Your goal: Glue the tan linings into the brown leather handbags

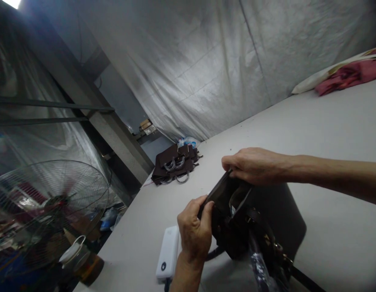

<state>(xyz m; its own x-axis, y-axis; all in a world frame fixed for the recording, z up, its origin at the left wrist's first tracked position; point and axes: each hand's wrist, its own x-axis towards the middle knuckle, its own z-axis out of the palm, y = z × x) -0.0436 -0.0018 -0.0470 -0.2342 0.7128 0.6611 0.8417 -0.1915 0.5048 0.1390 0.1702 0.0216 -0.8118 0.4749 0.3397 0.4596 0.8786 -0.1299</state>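
Note:
A dark brown handbag [276, 215] stands on the white table in front of me, its mouth partly open toward me. My left hand [195, 225] pinches the near left edge of the opening between thumb and fingers. At the far edge, my right hand [251, 166] grips the rim, its fingertips curled over it. Clear plastic wraps the bag's handle [259, 263], which hangs on the front side near gold-coloured metal fittings. Something pale shows inside the bag, but I cannot make out what. A strap trails from the lower right.
A white power bank [168, 253] with a cable lies left of my left hand. Several brown handbags [175, 162] are piled at the table's far end. A fan [54, 207] and a lidded jar [81, 261] are at left; red cloth [350, 77] lies far right.

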